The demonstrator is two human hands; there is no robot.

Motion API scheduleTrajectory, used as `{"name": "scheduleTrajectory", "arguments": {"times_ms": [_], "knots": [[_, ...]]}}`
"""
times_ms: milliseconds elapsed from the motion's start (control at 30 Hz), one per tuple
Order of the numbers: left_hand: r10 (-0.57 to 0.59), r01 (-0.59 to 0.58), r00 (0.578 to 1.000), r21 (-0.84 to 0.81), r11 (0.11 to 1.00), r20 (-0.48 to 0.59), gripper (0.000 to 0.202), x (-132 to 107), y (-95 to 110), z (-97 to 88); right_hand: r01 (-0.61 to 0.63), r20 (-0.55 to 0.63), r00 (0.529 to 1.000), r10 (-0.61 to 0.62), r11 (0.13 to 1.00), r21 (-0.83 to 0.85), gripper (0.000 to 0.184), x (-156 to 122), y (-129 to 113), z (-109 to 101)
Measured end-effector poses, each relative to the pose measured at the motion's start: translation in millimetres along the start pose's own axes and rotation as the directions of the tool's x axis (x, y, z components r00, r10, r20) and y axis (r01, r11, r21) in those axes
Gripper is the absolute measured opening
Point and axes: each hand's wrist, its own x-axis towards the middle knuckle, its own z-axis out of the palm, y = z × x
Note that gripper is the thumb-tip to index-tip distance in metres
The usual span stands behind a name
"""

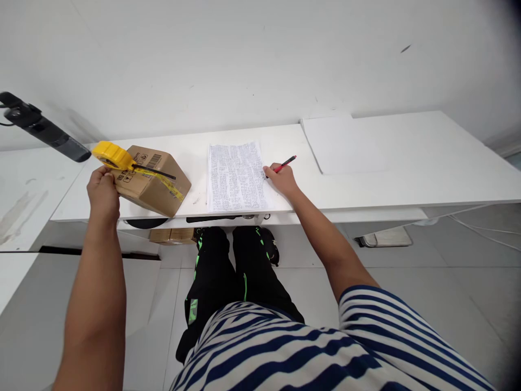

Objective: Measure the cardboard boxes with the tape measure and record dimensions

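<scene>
My left hand [103,190] is closed on the left edge of a brown cardboard box [163,190], with the thumb on top. On the box lies a yellow tape measure [114,156], touching or very close to my fingertips; a short length of its yellow blade runs across the box. A thin black stick-like thing [157,172] rests beside the blade, its kind unclear. My right hand [280,178] is closed around a red and black pen [286,163] at the right edge of a sheet of paper [235,176] full of dense handwriting. The pen's tip points toward the sheet.
A white table [407,184] stands against the wall. White flat sheets or a board [345,144] lie on its right part. A black device on an arm [49,130] leans in from the left. Under the table are small cardboard boxes [173,235] and a white flat object [386,238].
</scene>
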Motion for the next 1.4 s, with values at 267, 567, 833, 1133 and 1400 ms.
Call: {"name": "scheduleTrajectory", "arguments": {"times_ms": [267, 567, 833, 1133, 1400], "knots": [[-0.003, 0.003, 1.000, -0.013, 1.000, -0.001, 0.043, -2.6, 1.7, 0.0, -0.011, -0.045, 0.999, 0.011, 1.000, -0.002, 0.043, -2.9, -3.2, -0.2], [0.017, -0.017, 1.000, 0.007, 1.000, -0.004, 0.041, -1.7, -0.1, 0.5, -0.020, -0.036, 0.999, 0.021, 1.000, 0.016, 0.046, -4.1, -6.1, -1.1], [0.038, -0.038, 0.999, -0.018, 0.999, 0.012, 0.041, 1.6, -5.1, -1.2, -0.015, -0.068, 0.998, 0.014, 1.000, -0.019, 0.044, -2.6, -4.0, -0.2], [0.053, -0.052, 0.998, -0.047, 0.998, 0.018, 0.040, 1.2, -6.4, -0.8, -0.010, -0.069, 0.998, 0.009, 1.000, -0.013, 0.045, -3.6, -2.0, -1.1], [0.063, -0.062, 0.997, -0.036, 0.997, 0.033, 0.038, 8.1, -14.3, -1.8, -0.030, -0.059, 0.998, 0.029, 0.999, -0.023, 0.043, -3.0, -2.3, -3.0]]}}
